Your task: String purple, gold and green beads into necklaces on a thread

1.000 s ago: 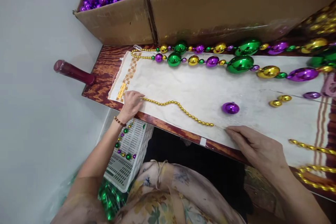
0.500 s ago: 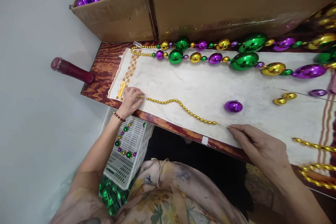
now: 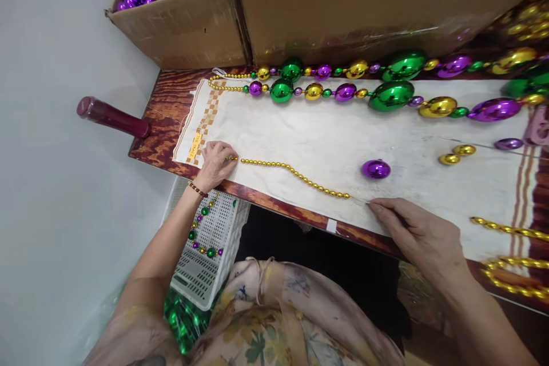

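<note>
A string of small gold beads [image 3: 309,183] lies in a shallow curve across the white cloth [image 3: 309,131]. At its left end my left hand [image 3: 218,161] rests on the cloth, fingertips closed on the last few gold beads; a small gap parts these from the rest. My right hand [image 3: 422,234] pinches the thin thread [image 3: 359,201] that runs out of the string's right end. Beyond that hand lie a large purple bead [image 3: 376,169], two gold beads [image 3: 449,159] and a smaller purple bead [image 3: 508,143] beside a thin wire or needle.
Along the back runs a finished-looking purple, green and gold bead necklace [image 3: 391,95]. Behind it stand cardboard boxes [image 3: 184,23] of purple and gold beads. A dark red bottle [image 3: 114,117] is at left, a white basket [image 3: 231,240] below, more gold bead strings [image 3: 514,230] at right.
The view has shifted slightly, so the things on the table appear a little farther left. Both hands keep their holds; the gold bead string keeps nearly the same curve.
</note>
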